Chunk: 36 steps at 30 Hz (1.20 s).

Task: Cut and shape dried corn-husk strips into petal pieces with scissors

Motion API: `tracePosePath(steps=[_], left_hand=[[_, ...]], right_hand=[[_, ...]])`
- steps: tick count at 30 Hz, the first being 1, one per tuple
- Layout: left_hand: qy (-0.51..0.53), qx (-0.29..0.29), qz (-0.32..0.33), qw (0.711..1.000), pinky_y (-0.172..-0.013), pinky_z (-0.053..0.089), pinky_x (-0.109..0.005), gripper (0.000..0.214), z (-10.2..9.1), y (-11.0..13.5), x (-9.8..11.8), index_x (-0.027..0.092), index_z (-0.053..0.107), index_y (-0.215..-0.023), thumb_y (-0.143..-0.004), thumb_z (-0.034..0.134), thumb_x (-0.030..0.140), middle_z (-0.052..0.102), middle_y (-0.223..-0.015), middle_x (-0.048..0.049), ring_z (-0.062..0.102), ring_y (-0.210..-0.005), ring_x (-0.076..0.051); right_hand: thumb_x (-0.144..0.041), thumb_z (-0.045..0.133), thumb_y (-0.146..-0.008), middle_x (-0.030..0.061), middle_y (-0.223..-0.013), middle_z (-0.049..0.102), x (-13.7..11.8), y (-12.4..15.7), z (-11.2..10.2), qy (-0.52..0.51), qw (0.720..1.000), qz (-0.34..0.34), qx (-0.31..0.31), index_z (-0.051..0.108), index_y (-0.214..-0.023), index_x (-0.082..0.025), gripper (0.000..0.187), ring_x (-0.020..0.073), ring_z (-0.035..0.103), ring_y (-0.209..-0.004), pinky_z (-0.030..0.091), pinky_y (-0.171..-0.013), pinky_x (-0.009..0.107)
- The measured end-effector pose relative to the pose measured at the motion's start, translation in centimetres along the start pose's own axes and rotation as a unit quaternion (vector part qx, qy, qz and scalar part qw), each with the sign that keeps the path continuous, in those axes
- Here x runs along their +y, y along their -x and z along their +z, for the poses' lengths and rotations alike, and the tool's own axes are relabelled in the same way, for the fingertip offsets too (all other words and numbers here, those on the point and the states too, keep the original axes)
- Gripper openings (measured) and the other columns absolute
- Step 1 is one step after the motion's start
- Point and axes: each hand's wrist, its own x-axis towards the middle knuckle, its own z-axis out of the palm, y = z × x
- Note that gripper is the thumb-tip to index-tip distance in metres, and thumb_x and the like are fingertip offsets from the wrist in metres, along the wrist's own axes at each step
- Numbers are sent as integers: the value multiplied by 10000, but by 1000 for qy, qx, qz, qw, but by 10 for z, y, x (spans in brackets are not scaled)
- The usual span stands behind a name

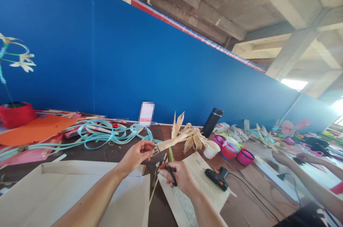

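One dried husk strip (171, 143), held above the table (107, 152), left of the glue gun (217, 177). The left hand (136, 155) grip is pinched narrow on its near end; the right hand (182, 178) grip is closed round the scissors (168, 171), blades by that end. Long axis runs left-right, free tip aimed right, behind the gun. Likely light, papery, brittle: hold close to the cut.
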Motion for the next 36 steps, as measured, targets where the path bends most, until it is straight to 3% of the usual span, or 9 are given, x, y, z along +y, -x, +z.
tracePosePath(steps=[6, 10, 19, 24, 30, 36], left_hand=[[17, 21, -6, 1000, -720, 488, -288, 389, -2, -1, -6, 144, 558, -990, -655, 649, 320, 587, -829, -31, 575, -756, -145], [34, 33, -2, 999, -740, 498, -308, 396, -2, -3, -10, 140, 574, -978, -634, 665, 314, 587, -820, -31, 579, -781, -157], [79, 59, -16, 995, -738, 512, -326, 396, 0, -4, -9, 135, 589, -930, -588, 702, 299, 590, -795, -28, 585, -764, -160], [81, 74, -35, 993, -702, 519, -321, 389, 0, -4, -3, 141, 570, -932, -600, 691, 303, 578, -769, -15, 597, -729, -154], [84, 102, -41, 990, -563, 500, -269, 416, -2, -3, 2, 154, 550, -951, -610, 679, 355, 597, -750, -18, 599, -686, -154], [154, 126, -24, 980, -646, 504, -276, 456, -3, -13, -11, 149, 575, -892, -507, 759, 312, 608, -733, -9, 612, -707, -152]], right_hand=[[-472, 679, -613, -42, -471, 489, 9, -14, -4, -7, 998, 0, 60, 636, -746, -107, 390, 56, 390, -358, 338, -335, 179], [-475, 683, -606, -43, -473, 488, 14, -19, -6, -8, 998, -6, 64, 635, -732, -107, 392, 59, 406, -369, 340, -341, 177], [-452, 708, -605, -45, -496, 480, 2, -17, -4, -25, 994, -32, 105, 638, -832, -94, 430, 62, 404, -409, 341, -365, 176], [-472, 717, -590, -39, -535, 514, -7, -14, 0, -42, 993, -52, 100, 640, -899, -113, 480, 79, 441, -440, 377, -404, 197], [-472, 748, -561, -21, -527, 538, -21, -18, 5, -37, 997, -54, 41, 661, -916, -91, 528, 72, 448, -405, 372, -411, 208], [-522, 717, -583, -9, -517, 540, -8, -40, 15, -85, 995, -48, 38, 659, -884, -89, 531, 84, 476, -428, 394, -425, 205]])
